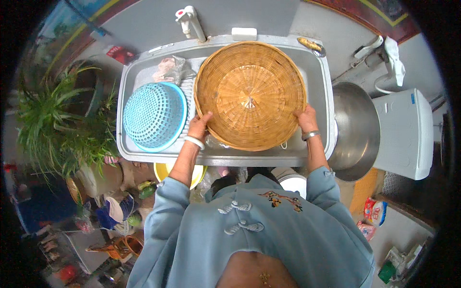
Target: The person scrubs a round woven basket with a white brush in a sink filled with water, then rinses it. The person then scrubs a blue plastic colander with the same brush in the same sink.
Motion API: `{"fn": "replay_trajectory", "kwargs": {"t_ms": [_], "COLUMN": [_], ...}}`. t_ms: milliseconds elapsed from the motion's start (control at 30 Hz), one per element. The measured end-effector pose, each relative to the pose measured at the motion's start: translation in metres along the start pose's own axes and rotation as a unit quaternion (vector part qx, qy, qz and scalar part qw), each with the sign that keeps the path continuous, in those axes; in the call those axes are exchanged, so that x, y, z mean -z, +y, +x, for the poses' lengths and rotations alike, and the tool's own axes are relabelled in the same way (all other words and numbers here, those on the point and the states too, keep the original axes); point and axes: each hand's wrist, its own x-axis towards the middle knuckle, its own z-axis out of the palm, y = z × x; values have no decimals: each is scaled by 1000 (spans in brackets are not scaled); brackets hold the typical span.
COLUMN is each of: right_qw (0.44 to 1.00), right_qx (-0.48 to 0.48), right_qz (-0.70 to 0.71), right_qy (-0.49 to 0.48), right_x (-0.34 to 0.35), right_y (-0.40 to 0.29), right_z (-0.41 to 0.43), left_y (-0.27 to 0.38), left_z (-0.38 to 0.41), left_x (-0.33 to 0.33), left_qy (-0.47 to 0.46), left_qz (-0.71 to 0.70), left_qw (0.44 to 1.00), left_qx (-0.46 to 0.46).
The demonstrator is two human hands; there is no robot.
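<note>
A round woven wicker basket [248, 97] is held over the basin of a grey sink [252, 161], its inside facing up towards me. My left hand [198, 126] grips its lower left rim, thumb over the edge. At the lower right rim, my right hand [305, 118] holds it in the same way. An upside-down light blue plastic colander [155, 117] lies on the sink's ribbed drainboard, left of my left hand. Behind the colander lie a pinkish cloth [164, 70] and a crumpled clear plastic bag [179, 68]. The basket hides much of the basin.
A white faucet [194, 23] and a white block [244, 34] are at the sink's back edge. A scrubber [309, 45] lies at the back right corner. A large steel bowl [354, 131] stands right of the sink, a leafy potted plant [54, 118] to the left, a yellow basin [162, 172] below.
</note>
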Motion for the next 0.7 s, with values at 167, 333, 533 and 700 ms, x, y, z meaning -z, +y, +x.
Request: {"fn": "replay_trajectory", "kwargs": {"t_ms": [167,333,533,700], "right_qw": [998,994,994,996], "right_qx": [51,93,46,63], "right_qz": [39,43,103,62], "right_qy": [-28,-48,11,26], "right_x": [18,25,15,21], "right_y": [-29,-43,-68,-75], "right_z": [-9,-12,-8,2], "left_y": [44,50,46,44], "left_z": [9,8,-2,-27], "left_x": [3,7,-9,-25], "left_qy": [25,-11,76,107], "left_qz": [24,17,60,117], "left_qw": [994,993,974,939], "left_qx": [-101,-119,-206,-305]}}
